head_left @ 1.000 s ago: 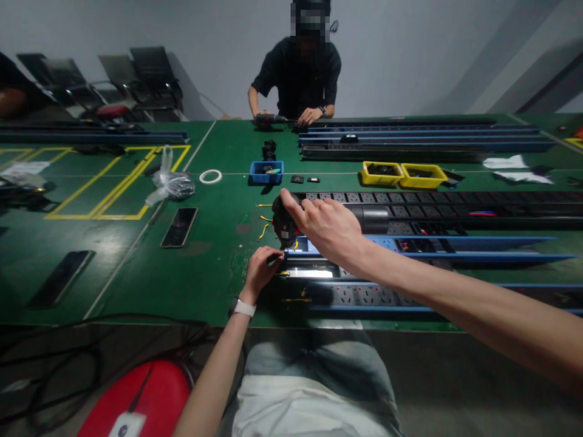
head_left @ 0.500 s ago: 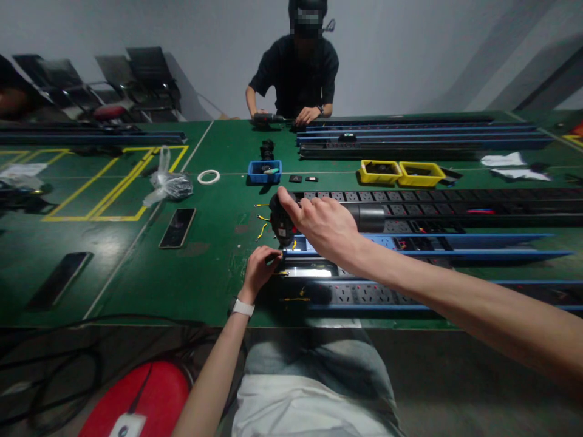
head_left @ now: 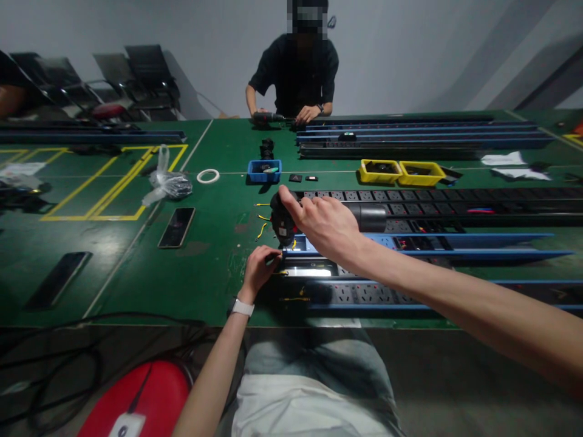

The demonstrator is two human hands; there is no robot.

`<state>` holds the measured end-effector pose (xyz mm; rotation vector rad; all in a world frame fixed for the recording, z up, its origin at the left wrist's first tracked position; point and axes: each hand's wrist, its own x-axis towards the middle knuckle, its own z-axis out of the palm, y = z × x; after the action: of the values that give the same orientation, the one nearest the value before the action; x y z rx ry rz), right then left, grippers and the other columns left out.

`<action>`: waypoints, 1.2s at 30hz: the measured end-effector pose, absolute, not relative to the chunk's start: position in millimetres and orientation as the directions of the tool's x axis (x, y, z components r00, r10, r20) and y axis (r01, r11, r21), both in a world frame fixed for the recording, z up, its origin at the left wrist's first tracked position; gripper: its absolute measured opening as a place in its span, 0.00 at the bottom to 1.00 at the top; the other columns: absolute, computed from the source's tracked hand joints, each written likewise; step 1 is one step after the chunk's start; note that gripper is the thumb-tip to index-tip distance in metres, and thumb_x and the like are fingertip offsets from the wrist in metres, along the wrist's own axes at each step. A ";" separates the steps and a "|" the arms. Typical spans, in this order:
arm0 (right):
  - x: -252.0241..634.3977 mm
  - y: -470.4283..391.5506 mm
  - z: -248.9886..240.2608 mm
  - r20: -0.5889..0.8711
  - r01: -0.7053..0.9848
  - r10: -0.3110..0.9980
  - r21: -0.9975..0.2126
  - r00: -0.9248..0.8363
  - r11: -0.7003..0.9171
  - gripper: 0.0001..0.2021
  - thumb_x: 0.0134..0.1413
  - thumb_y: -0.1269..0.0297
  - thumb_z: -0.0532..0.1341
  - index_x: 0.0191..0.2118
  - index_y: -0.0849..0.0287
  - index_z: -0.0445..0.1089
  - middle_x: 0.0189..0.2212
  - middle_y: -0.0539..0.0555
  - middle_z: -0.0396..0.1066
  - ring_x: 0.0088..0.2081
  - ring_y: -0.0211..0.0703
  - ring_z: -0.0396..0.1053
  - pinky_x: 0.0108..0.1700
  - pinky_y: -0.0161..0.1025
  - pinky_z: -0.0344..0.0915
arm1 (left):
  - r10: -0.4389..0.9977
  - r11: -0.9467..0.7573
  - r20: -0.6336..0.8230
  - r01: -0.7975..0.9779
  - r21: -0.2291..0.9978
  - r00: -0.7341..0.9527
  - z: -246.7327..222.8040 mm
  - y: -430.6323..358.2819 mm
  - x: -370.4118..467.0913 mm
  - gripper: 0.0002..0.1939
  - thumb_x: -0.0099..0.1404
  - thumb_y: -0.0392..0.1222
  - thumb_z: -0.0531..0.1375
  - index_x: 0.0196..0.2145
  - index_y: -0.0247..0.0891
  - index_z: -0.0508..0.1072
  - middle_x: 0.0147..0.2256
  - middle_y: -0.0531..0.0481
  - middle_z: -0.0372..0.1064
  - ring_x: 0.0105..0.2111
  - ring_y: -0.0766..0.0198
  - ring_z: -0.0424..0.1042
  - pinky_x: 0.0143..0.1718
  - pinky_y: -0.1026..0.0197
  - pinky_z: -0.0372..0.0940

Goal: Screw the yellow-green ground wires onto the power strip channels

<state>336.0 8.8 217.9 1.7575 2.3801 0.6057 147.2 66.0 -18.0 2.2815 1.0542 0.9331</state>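
My right hand (head_left: 325, 227) is wrapped around a black cordless screwdriver (head_left: 283, 224), whose head points down at the left end of a blue-edged power strip (head_left: 314, 267). Most of the tool's grip is hidden under the hand. Just below the tool's tip, my left hand (head_left: 262, 267) pinches a small dark end piece (head_left: 274, 259) against that strip. Its exact shape is covered by the fingers. Short yellow wires (head_left: 263, 230) stick out from the ends of the neighbouring strips. Nearest my body lies another power strip (head_left: 359, 294) with rows of sockets.
Across the green table (head_left: 218, 218) a person (head_left: 300, 73) holds a power tool beside more strips. Between us stand a blue bin (head_left: 265, 176) and yellow bins (head_left: 379, 177). Two phones, one a gold-edged phone (head_left: 177, 227), a plastic bag (head_left: 170, 185) and a white ring (head_left: 208, 176) lie left.
Both hands and the screwdriver hold nearly the same position at the strip's end. The view has shifted very slightly.
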 end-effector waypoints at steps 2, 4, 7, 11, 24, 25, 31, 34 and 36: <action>337.3 8.7 216.9 0.154 0.890 0.933 0.383 -0.326 0.248 0.31 0.65 0.69 0.46 0.71 0.61 0.37 0.39 0.58 0.75 0.36 0.46 0.71 0.34 0.41 0.56 | 0.789 -0.603 0.388 0.481 0.637 0.476 -18.5 66.1 147.2 0.06 0.68 0.43 0.62 0.38 0.40 0.77 0.37 0.48 0.76 0.38 0.61 0.72 0.41 0.59 0.67; 338.6 8.6 215.8 0.172 0.888 0.926 0.385 -0.337 0.251 0.31 0.65 0.70 0.46 0.71 0.61 0.38 0.38 0.58 0.74 0.35 0.46 0.71 0.33 0.41 0.55 | 0.791 -0.602 0.391 0.480 0.638 0.472 -18.9 66.1 147.3 0.06 0.67 0.43 0.62 0.38 0.40 0.77 0.37 0.48 0.76 0.38 0.61 0.72 0.41 0.59 0.67; 339.9 8.8 214.6 0.178 0.883 0.922 0.395 -0.344 0.253 0.30 0.65 0.71 0.44 0.71 0.61 0.38 0.38 0.58 0.75 0.35 0.45 0.71 0.33 0.41 0.55 | 0.793 -0.599 0.387 0.481 0.640 0.472 -18.4 65.8 147.4 0.06 0.67 0.43 0.62 0.38 0.40 0.77 0.37 0.48 0.76 0.38 0.60 0.72 0.41 0.58 0.67; 340.6 9.9 213.6 0.175 0.883 0.927 0.404 -0.332 0.240 0.30 0.65 0.73 0.42 0.71 0.61 0.38 0.38 0.58 0.75 0.35 0.44 0.71 0.33 0.41 0.55 | 0.797 -0.594 0.381 0.491 0.637 0.468 -16.8 65.0 147.4 0.05 0.66 0.41 0.63 0.38 0.40 0.78 0.37 0.48 0.76 0.38 0.61 0.72 0.40 0.59 0.67; 340.5 8.5 214.6 0.161 0.886 0.928 0.388 -0.336 0.254 0.31 0.65 0.72 0.43 0.72 0.60 0.38 0.39 0.59 0.75 0.35 0.44 0.71 0.34 0.41 0.56 | 0.793 -0.601 0.388 0.492 0.631 0.470 -19.9 66.2 147.5 0.05 0.67 0.43 0.62 0.39 0.41 0.77 0.38 0.48 0.76 0.39 0.61 0.73 0.42 0.58 0.68; 340.8 8.7 214.2 0.164 0.886 0.927 0.390 -0.337 0.253 0.31 0.65 0.73 0.43 0.72 0.60 0.38 0.39 0.59 0.75 0.35 0.44 0.71 0.34 0.40 0.56 | 0.793 -0.600 0.389 0.490 0.632 0.469 -19.4 65.9 147.5 0.05 0.67 0.43 0.62 0.38 0.41 0.77 0.38 0.48 0.76 0.39 0.61 0.73 0.42 0.58 0.68; 341.4 10.4 212.2 0.186 0.885 0.921 0.392 -0.342 0.250 0.31 0.64 0.74 0.43 0.72 0.60 0.38 0.37 0.57 0.75 0.34 0.44 0.71 0.33 0.41 0.56 | 0.794 -0.597 0.388 0.482 0.641 0.467 -17.9 65.1 147.2 0.06 0.67 0.43 0.62 0.39 0.40 0.77 0.38 0.48 0.76 0.39 0.60 0.73 0.42 0.58 0.68; 340.1 9.6 213.7 0.173 0.888 0.928 0.390 -0.331 0.244 0.31 0.65 0.73 0.42 0.72 0.60 0.38 0.38 0.59 0.75 0.34 0.44 0.70 0.34 0.41 0.56 | 0.795 -0.596 0.386 0.483 0.642 0.468 -18.2 65.5 147.3 0.06 0.67 0.42 0.62 0.39 0.41 0.77 0.38 0.48 0.76 0.39 0.60 0.73 0.42 0.58 0.68; 339.4 8.8 214.8 0.165 0.886 0.929 0.393 -0.331 0.246 0.31 0.65 0.72 0.43 0.72 0.60 0.38 0.39 0.59 0.75 0.35 0.45 0.70 0.34 0.41 0.56 | 0.792 -0.601 0.390 0.482 0.638 0.470 -18.7 66.0 147.4 0.05 0.67 0.42 0.62 0.38 0.41 0.77 0.37 0.47 0.76 0.38 0.60 0.73 0.41 0.58 0.68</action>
<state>339.4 8.8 214.8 1.7533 2.3982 0.6466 147.4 66.0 -18.7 2.2784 1.0611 0.9412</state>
